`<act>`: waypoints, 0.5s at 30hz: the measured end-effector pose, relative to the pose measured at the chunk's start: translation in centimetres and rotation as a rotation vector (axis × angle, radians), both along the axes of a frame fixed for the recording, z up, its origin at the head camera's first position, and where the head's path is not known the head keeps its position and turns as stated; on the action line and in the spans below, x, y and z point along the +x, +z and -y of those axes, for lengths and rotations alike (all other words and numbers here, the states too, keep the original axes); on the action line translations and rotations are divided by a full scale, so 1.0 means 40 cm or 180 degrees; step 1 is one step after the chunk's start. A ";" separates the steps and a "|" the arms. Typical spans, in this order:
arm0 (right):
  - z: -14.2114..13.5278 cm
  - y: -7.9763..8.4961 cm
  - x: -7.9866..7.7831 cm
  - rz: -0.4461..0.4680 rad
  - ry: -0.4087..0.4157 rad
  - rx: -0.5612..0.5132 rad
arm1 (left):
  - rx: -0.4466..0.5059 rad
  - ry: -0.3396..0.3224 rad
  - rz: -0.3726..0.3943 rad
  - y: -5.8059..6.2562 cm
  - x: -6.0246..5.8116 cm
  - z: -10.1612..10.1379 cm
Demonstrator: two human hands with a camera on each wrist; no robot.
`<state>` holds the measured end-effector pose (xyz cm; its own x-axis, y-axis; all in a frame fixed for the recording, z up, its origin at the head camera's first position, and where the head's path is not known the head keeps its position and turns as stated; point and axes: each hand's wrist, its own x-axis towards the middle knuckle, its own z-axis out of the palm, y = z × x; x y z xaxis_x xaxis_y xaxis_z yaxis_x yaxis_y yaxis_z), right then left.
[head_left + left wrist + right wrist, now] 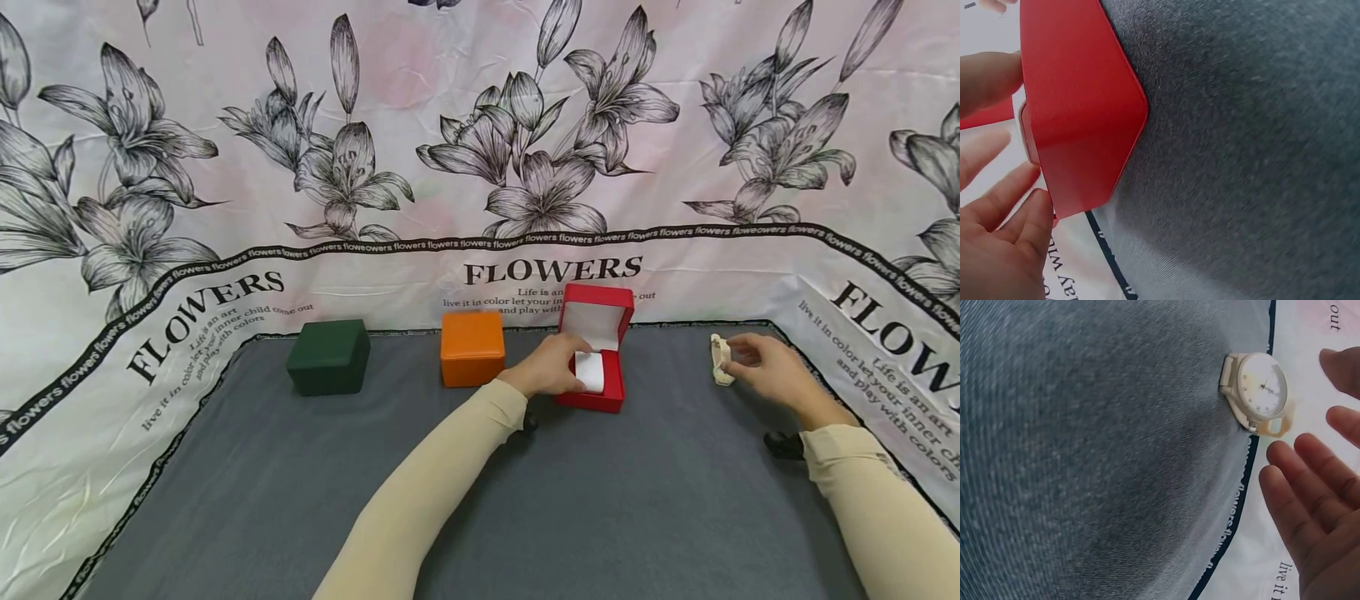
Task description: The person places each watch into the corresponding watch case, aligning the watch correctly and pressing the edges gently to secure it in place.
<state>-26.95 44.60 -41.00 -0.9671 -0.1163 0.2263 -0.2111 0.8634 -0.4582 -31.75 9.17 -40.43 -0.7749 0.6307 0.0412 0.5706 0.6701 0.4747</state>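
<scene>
A red box stands with its lid raised, and a white cushion sits inside it. My left hand reaches over the box's left side, thumb and fingers spread around the cushion. In the left wrist view, fingertips meet the rim of the red box; whether they press the cushion is hard to tell. Farther right, a cream wristwatch with a round white dial rests on its side. Beside it is my right hand, fingers loosely bent and apart from the watch in the right wrist view.
An orange box sits left of the red one, and a dark green box farther left, both closed. Grey cloth covers the table. Behind hangs a flower-printed cloth whose black border meets the table's back edge.
</scene>
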 end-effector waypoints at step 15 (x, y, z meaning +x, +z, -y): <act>0.001 -0.019 -0.007 0.0142 0.0037 0.0083 | -0.0424 -0.0058 -0.0270 0.015 -0.002 -0.014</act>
